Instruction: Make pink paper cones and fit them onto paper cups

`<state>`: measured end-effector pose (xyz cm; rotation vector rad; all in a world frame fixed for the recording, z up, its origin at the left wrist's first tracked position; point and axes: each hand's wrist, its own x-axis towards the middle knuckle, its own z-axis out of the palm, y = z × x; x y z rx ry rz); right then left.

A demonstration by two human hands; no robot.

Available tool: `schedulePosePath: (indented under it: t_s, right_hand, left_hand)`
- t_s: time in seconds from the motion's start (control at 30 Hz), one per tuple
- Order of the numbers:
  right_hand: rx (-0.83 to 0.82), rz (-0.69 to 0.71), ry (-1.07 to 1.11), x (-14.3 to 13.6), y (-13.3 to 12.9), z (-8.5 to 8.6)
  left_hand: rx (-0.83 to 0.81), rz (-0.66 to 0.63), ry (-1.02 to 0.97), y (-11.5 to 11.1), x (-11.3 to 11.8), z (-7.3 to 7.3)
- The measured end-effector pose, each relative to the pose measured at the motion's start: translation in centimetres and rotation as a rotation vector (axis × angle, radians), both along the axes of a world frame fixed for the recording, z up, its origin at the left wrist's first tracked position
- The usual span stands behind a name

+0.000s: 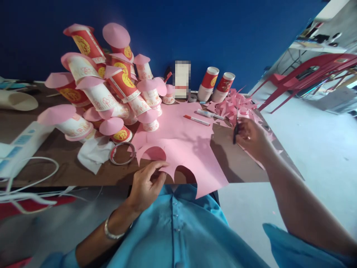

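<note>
My left hand (147,182) pinches the near edge of a pink paper sheet (192,152) at the front of the table. Round bites are cut out of that edge. To the right, my right hand (249,137) is closed around dark-handled scissors (235,132), their blades pointing away from me toward a heap of pink paper scraps (237,104). A red marker (196,120) and a white marker (209,113) lie on the pink paper. Left of the sheet, paper cups with pink cone tops (97,95) are piled up.
A tape roll (122,153) and crumpled white tissue (93,152) lie at the front left, near a power strip (23,145) with white cables. Two stacks of paper cups (209,83) stand against the blue wall (156,26). A red plastic chair (301,74) is at right.
</note>
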<state>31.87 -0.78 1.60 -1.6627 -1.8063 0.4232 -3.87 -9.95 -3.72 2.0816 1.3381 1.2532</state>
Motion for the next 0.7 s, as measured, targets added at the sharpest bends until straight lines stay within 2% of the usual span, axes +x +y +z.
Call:
schedulePosePath:
  t_s: [0.07, 0.17, 0.23, 0.3, 0.43, 0.53, 0.63, 0.7]
  right_hand:
    - [0.165, 0.177, -0.012, -2.7, -2.7, -1.1]
    - [0.389, 0.319, -0.201, -7.5, -6.6, -2.3]
    - [0.472, 0.318, -0.296, -9.9, -8.1, -2.8]
    - [0.527, 0.308, -0.331, -11.2, -8.6, -3.0]
    - [0.611, 0.331, -0.330, -11.0, -7.8, -3.4]
    - [0.668, 0.347, -0.342, -10.0, -7.3, -3.7]
    - [0.761, 0.348, -0.359, -9.3, -7.5, -3.7]
    - [0.802, 0.356, -0.376, -9.0, -7.8, -3.4]
  left_hand:
    - [-0.039, -0.012, -0.059, 0.0, 0.5, 0.7]
    - [-0.072, -0.039, -0.152, -0.1, 1.3, 1.8]
    - [-0.096, -0.056, -0.212, -0.3, 1.7, 2.4]
    - [-0.135, -0.069, -0.269, -0.4, 1.9, 2.8]
    - [-0.258, -0.118, -0.375, -0.8, 1.5, 2.7]
    - [-0.394, -0.088, -0.566, -0.9, 1.0, 2.0]
    - [-0.675, -0.108, -0.812, -0.4, 0.9, 1.4]
    - [-0.891, -0.214, -0.932, 0.1, 1.2, 1.3]
